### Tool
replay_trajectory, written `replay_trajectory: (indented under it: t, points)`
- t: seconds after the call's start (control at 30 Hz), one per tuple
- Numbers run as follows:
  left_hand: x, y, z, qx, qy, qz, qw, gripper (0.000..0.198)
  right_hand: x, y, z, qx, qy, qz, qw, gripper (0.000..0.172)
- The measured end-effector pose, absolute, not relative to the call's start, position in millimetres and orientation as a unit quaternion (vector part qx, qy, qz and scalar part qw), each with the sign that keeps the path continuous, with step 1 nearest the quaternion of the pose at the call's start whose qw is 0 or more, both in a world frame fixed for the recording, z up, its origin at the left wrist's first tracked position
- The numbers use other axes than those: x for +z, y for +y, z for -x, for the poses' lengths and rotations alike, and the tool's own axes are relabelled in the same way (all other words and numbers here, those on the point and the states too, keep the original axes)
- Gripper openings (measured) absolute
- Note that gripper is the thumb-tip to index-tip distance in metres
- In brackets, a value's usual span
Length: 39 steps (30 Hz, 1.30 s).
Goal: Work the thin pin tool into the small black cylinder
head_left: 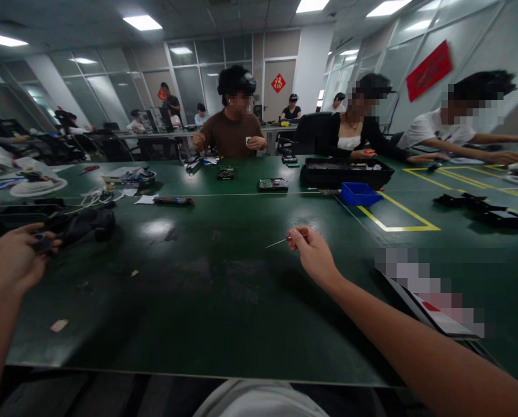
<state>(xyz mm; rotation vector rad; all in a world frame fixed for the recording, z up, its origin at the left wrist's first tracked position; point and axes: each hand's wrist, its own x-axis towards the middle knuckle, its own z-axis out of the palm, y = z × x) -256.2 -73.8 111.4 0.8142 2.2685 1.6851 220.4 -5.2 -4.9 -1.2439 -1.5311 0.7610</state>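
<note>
My right hand [313, 252] hovers over the middle of the green table [224, 289], fingers pinched on a thin screwdriver [280, 241] whose metal tip points left. My left hand [13, 260] is at the far left edge, fingers curled around a small dark object [44, 242] that I cannot make out. Just beyond that hand lies a heap of black parts and cables [87, 223].
Across the table sit three other people at work. On the table lie circuit boards [273, 184], a black tray [345, 172], a blue bin [360, 193], a yellow taped rectangle [397, 220], a white fan [37, 185] and black parts [480, 209]. A flat card-like item [436, 307] lies under my right forearm.
</note>
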Motion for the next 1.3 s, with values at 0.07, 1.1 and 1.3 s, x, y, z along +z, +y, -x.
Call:
replay_trajectory:
  t: [0.07, 1.1, 1.3]
  points:
    - [107, -59, 248, 0.615, 0.729, -0.252, 0.167, 0.026, -5, -5, -221, 0.313, -0.632, 0.513, 0.489, 0.031]
    - [-8, -7, -6, 0.301, 0.526, -0.74, 0.291, 0.048, 6, -13, -218, 0.352, -0.621, 0.496, 0.494, 0.033]
    - [-8, -4, -7, 0.337, 0.491, -0.759, 0.264, 0.034, 2, -11, -218, 0.366, -0.611, 0.426, 0.558, 0.025]
